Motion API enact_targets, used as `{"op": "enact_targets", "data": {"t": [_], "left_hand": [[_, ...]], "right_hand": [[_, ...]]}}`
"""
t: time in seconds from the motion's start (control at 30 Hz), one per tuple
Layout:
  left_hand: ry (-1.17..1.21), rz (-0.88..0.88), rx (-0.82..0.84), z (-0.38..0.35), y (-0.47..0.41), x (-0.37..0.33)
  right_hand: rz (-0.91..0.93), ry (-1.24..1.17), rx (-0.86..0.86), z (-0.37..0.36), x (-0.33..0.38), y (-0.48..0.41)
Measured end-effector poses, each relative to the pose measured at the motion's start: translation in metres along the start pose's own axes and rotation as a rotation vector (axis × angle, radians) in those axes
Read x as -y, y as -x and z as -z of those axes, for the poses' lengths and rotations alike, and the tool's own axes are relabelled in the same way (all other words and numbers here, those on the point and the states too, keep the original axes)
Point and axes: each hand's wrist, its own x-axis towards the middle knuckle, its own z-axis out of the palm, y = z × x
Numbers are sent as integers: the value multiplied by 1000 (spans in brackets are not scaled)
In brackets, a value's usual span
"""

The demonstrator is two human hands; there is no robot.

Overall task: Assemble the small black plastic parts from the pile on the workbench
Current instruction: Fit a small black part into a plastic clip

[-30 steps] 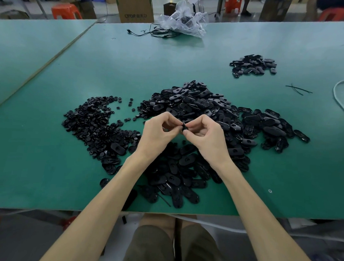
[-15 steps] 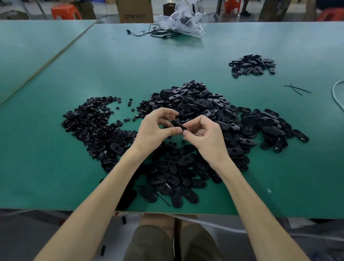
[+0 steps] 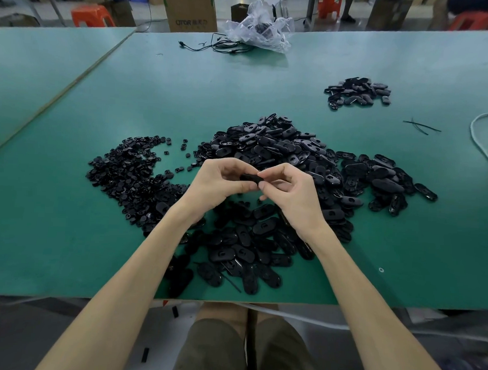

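Left hand (image 3: 220,183) and right hand (image 3: 295,195) meet above the green workbench (image 3: 67,233), fingers of both curled, pinching one small black plastic part (image 3: 250,177) between their fingertips. Part is matte black, oblong, mostly hidden by fingers. Under and behind the hands: big pile of black oval shells (image 3: 281,147), some showing a hole. To its left, pile of smaller round black pieces (image 3: 126,168). Far right, small separate heap of ovals (image 3: 358,92). Clear plastic bag (image 3: 261,29) at far edge.

Left hand (image 3: 223,181) and right hand (image 3: 290,192) pinch black part (image 3: 250,177) above pile (image 3: 280,169) on green workbench (image 3: 67,233).
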Motion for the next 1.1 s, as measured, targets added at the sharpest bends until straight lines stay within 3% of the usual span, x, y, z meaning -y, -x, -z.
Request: {"op": "enact_targets", "data": {"t": [0.53,0.9,1.1], "left_hand": [[259,189,-63,-8,4,1],[118,176,-169,-16,5,-7],[156,167,-78,-14,6,-13]], "right_hand": [[0,-81,13,-1,-3,-1],[14,-68,1,-1,-1,0],[6,-80,-69,-1,-2,0]]}}
